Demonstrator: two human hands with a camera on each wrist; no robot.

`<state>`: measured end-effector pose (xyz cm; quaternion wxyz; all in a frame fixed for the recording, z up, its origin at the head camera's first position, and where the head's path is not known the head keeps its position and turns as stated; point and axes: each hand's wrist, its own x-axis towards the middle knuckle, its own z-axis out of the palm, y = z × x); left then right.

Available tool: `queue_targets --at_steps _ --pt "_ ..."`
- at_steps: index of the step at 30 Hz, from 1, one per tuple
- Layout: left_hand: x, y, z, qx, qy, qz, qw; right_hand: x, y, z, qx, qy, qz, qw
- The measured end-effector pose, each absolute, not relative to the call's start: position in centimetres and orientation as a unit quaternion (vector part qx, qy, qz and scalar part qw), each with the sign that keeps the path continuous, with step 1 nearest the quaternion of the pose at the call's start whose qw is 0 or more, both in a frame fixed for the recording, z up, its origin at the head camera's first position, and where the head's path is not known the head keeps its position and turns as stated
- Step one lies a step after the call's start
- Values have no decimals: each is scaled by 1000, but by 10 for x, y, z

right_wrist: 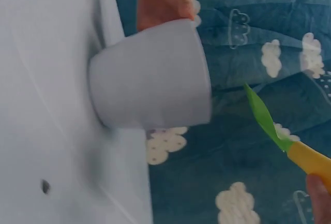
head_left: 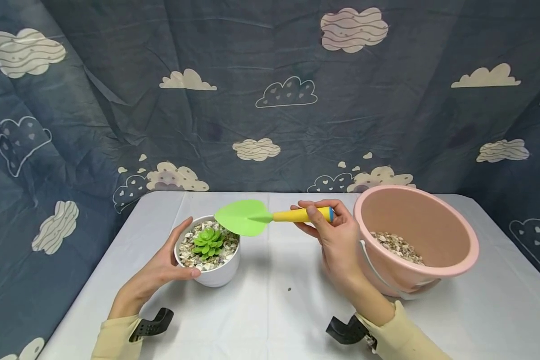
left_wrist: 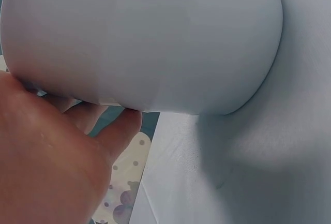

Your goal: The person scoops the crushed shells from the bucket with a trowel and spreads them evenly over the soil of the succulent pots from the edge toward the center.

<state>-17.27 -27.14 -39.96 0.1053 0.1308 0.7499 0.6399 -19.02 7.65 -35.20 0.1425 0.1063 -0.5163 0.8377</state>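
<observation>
The left hand point(head_left: 164, 267) cupped a white pot point(head_left: 209, 260) on the tabletop point(head_left: 274, 310); the right hand point(head_left: 335, 240) gripped a trowel point(head_left: 261, 217), blade pointing nine o'clock, hovering over the pot's two-o'clock rim.

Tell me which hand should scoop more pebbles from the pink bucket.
Right. The right hand already grips the trowel and sits beside the pink bucket. The left hand is across the table, steadying the white pot.

Left wrist view: white pot point(left_wrist: 145, 43) cropped top and left, contents hidden. Right wrist view: trowel point(right_wrist: 274, 125) handle cut off at edge, pot blurred. Bucket point(head_left: 432, 235) base hidden behind right hand point(head_left: 337, 240).
</observation>
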Motion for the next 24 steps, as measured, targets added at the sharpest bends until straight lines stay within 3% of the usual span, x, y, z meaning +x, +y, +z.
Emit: queue_targets --at_steps 24 --pt "-173 -271 -402 145 742 645 109 -161 171 -293 142 -433 851 260"
